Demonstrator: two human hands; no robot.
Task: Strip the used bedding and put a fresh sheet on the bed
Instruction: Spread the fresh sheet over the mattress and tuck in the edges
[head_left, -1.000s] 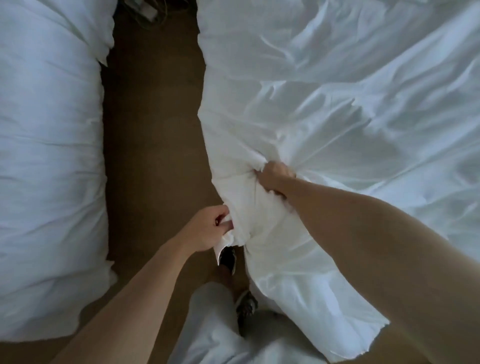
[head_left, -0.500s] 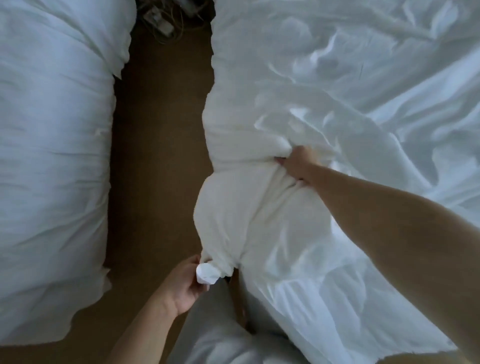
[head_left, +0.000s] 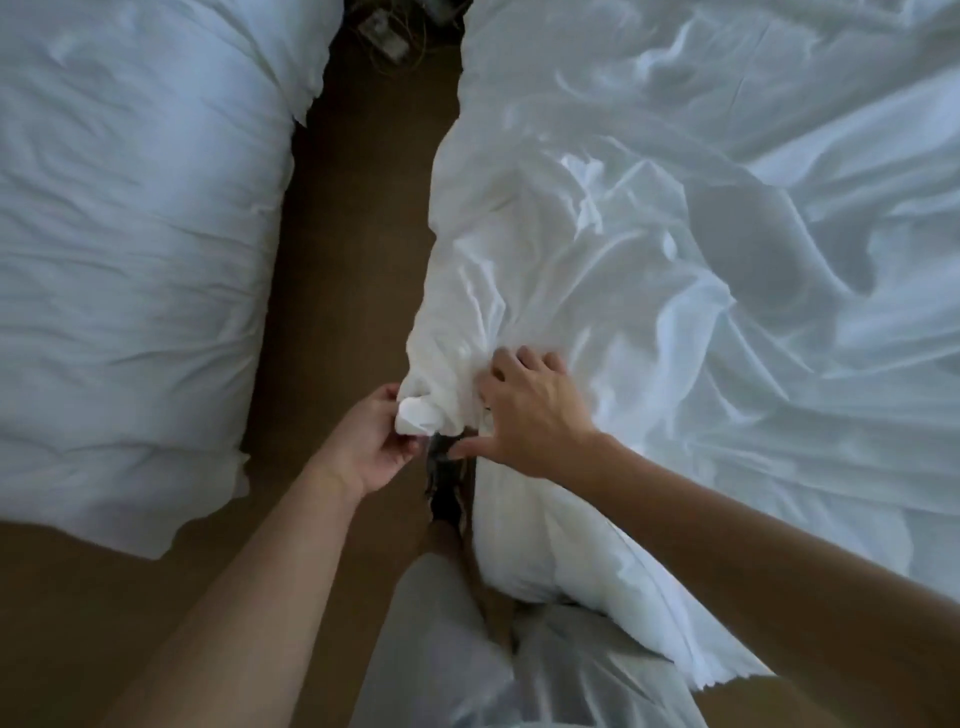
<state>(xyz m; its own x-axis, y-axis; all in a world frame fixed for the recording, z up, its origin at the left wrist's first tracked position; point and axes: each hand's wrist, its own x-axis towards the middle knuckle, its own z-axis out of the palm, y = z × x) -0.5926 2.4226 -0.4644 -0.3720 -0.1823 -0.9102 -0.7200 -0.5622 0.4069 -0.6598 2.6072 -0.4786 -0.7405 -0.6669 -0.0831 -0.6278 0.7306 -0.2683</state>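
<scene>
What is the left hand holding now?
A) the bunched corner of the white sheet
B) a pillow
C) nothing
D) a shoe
A: the left hand grips the white sheet by its bunched corner at the bed's edge.

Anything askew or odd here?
The corner of the crumpled white bed sheet is twisted into a ball, held in the left grip. A tangle of cables lies on the brown floor. No damage shows.
</scene>
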